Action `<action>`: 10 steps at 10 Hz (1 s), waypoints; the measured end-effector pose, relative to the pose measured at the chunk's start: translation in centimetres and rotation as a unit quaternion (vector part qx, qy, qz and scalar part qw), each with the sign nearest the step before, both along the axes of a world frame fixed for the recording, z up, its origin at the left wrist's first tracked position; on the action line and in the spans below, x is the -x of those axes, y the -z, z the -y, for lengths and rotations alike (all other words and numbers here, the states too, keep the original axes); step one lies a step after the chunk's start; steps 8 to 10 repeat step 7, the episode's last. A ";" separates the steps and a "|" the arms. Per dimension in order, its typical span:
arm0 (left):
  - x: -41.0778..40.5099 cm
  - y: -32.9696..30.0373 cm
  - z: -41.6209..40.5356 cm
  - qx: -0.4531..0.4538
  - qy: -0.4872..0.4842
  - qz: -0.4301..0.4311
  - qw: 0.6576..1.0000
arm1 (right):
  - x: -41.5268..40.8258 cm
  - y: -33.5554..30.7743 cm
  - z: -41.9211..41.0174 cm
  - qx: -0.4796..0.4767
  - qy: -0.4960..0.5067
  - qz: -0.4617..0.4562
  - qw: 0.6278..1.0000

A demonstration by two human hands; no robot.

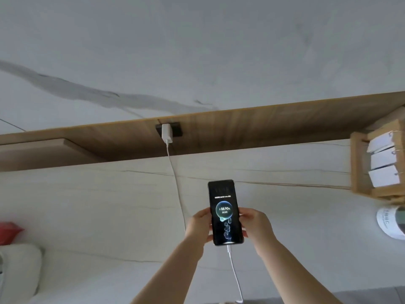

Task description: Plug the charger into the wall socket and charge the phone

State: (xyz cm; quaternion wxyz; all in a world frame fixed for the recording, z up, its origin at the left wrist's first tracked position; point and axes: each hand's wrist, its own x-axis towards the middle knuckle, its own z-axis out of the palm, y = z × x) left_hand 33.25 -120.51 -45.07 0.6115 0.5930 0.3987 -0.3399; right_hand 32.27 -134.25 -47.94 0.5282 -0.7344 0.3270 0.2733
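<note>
— What's the phone (225, 212) look like from where you stand?

— Slim and black, upright, held over the pale veined tabletop (87, 216). Left hand (198, 227) grips its left edge, right hand (254, 224) is closed on the right edge. The screen is lit with a blue-green bubble animation.

— Any writing on it?

— "88.90%" inside the globe. There's a line of small text above it and a little tag below, both too small to read.

— And the charger (166, 133)?

— White block, seated in the dark wall socket (175, 129) on the far wooden panel (263, 128). Its white cable (178, 189) drops behind the left hand, loops around, and enters the phone's near end.

— Anything at the right?

— A white roll (389, 222) with lettering, unreadable.
</note>
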 end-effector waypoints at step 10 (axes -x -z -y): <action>0.4 2.1 0.0 -0.109 0.127 0.020 0.986 | 0.0 0.9 -0.6 0.103 -0.195 -0.020 0.975</action>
